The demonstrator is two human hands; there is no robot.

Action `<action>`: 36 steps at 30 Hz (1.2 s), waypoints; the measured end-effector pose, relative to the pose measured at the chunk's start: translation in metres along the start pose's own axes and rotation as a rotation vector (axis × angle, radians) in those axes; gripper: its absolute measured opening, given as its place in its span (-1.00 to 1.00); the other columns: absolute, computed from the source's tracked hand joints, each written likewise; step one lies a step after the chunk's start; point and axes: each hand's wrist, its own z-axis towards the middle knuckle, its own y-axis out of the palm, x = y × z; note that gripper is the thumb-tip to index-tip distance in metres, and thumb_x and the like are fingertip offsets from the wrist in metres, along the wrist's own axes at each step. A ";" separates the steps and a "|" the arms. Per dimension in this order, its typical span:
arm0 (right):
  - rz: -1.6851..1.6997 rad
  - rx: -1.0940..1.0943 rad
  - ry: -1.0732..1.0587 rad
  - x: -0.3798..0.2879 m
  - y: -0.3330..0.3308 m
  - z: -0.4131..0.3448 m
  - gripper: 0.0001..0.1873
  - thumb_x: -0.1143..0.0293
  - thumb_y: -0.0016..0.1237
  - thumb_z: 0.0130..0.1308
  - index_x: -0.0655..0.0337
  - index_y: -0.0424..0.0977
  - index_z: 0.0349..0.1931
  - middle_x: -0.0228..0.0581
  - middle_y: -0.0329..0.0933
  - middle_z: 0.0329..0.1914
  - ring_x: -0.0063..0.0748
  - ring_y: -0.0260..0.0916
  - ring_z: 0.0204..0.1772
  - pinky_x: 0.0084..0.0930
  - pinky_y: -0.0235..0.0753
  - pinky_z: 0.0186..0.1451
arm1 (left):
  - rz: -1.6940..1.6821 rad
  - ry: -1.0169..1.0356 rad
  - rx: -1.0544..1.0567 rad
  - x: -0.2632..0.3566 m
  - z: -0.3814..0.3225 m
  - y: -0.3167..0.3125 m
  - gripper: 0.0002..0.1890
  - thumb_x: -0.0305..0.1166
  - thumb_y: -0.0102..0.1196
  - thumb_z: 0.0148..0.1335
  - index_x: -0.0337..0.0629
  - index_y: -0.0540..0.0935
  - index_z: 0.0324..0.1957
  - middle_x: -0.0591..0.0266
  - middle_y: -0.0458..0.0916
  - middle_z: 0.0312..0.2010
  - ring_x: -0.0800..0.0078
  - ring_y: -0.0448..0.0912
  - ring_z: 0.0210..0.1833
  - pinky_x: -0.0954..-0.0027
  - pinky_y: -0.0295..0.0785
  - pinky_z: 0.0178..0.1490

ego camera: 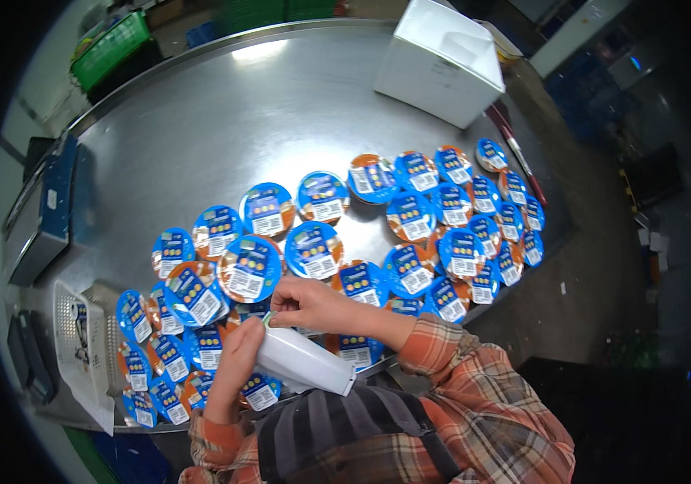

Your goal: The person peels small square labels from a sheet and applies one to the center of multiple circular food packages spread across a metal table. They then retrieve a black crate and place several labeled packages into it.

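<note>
My left hand (238, 352) is closed around one end of a long white object (306, 361), which lies slantwise in front of my apron. At that same end, my right hand (302, 304) pinches a small greenish-white piece (269, 319) between thumb and fingers. Under and around both hands stand many round tubs with printed blue and orange lids. Each lid bears a white label, as on the tub (250, 268) just beyond my hands and the tub (314, 250) to its right. Some tubs are stacked on others. My forearms and the white object hide part of the nearest tubs.
The tubs stand on a steel table (200, 115). A white bin (442, 72) is at the back right, with a dark red stick-like tool (518, 151) beside it. At the left are a blue-and-steel device (49, 212) and a white perforated basket (73, 339). A green crate (109, 51) stands beyond the table.
</note>
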 end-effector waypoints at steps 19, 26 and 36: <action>0.227 0.566 0.420 0.111 -0.039 -0.055 -0.77 0.27 -0.08 0.23 0.29 0.35 -0.36 -0.37 0.40 -0.52 -0.63 0.36 -0.50 -0.68 0.42 -0.46 | -0.195 -0.125 -0.195 -0.033 -0.056 -0.028 -0.60 -0.55 0.10 0.03 -0.29 0.43 -0.02 0.23 0.56 -0.19 0.55 0.52 -0.16 0.50 0.38 -0.07; 0.355 0.516 0.397 0.128 -0.042 -0.069 -0.84 0.36 -0.12 0.26 0.29 0.34 -0.33 -0.31 0.44 -0.46 -0.57 0.44 -0.38 -0.63 0.50 -0.30 | -0.181 -0.092 -0.144 -0.034 -0.056 -0.025 -0.63 -0.56 0.10 0.02 -0.28 0.45 -0.06 0.25 0.56 -0.21 0.57 0.52 -0.18 0.53 0.37 -0.10; 0.286 0.492 0.521 0.110 -0.044 -0.056 -0.83 0.35 -0.11 0.26 0.28 0.34 -0.30 -0.30 0.45 -0.51 -0.59 0.45 -0.47 -0.68 0.50 -0.43 | -0.200 -0.049 -0.146 -0.034 -0.049 -0.024 -0.63 -0.60 0.08 0.01 -0.29 0.45 -0.06 0.25 0.57 -0.22 0.57 0.52 -0.18 0.55 0.37 -0.09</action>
